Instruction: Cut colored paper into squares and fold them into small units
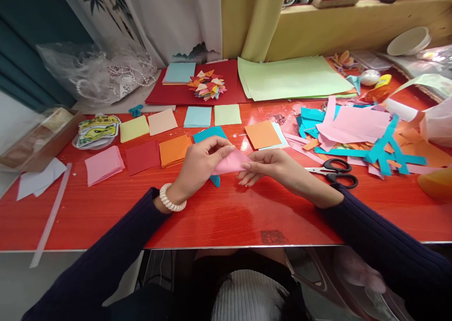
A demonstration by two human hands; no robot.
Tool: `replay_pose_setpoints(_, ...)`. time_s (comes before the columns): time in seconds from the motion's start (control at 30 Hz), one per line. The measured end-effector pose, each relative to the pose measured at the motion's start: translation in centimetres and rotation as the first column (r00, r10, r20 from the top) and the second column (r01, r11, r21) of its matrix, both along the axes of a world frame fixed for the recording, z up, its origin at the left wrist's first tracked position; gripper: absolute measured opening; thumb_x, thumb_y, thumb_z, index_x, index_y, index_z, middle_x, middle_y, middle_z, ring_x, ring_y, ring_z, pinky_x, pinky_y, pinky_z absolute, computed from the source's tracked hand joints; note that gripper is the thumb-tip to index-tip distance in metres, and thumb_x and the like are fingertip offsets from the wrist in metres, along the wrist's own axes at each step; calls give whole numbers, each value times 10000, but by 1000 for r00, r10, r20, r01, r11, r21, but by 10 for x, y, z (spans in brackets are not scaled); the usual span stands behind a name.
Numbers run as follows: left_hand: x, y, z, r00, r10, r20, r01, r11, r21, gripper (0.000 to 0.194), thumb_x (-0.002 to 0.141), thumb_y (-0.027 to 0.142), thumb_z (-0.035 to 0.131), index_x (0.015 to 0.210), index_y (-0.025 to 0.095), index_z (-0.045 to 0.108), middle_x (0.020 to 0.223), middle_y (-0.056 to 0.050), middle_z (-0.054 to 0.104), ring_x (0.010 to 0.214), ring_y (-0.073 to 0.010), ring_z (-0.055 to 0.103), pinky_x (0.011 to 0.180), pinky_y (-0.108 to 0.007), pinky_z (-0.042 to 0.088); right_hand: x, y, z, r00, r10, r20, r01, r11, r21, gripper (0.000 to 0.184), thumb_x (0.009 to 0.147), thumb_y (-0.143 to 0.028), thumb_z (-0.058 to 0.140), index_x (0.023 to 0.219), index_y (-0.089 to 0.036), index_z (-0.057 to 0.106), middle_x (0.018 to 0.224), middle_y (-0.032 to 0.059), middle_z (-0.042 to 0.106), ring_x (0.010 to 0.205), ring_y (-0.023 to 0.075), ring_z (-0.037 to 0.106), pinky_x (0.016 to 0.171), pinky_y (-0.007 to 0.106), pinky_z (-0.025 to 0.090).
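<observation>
- Pinching the pink paper (pixel 229 164) at its left side: left hand (pixel 198 164).
- Gripping its right tip: right hand (pixel 270 164).
- Lying right, on the counter (pixel 219 222): scissors (pixel 329 172).

Matt pink paper (pixel 230 163), glossy red tabletop (pixel 212 222)

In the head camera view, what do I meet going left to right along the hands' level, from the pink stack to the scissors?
Pink stack, red paper, orange stack, left hand, folded pink paper, right hand, scissors.
</observation>
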State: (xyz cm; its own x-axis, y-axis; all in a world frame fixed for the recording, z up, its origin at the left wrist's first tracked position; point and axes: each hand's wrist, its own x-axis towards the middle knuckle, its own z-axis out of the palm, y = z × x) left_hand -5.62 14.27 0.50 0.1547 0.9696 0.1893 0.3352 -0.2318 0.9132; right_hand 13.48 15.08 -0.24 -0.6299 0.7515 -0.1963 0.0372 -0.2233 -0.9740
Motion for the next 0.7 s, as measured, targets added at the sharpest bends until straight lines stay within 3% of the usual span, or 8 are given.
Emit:
replay_pose_setpoints(0.53, 1, 0, 0, 1000, 7, 20, -6, 999, -35, 229, 809, 384, 564, 791, 165, 630, 812, -29, 632, 750, -134, 550, 680, -242, 432, -2, -1, -1, 998, -53, 24, 53, 998, -22, 211, 766, -346, 646, 792, -136, 638, 782, 66, 710, 703, 157, 685, 689, 295, 567)
replay_pose_setpoints(0.7, 0, 2, 1, 998, -60, -37, 57, 995, -84, 237, 827, 390, 538, 859, 165, 608, 861, -30, 620, 783, -128, 553, 676, -232, 427, -3, 0, -3, 997, -77, 27, 78, 996, -38, 202, 782, -328, 638, 795, -127, 628, 770, 68, 708, 694, 153, 686, 677, 277, 564)
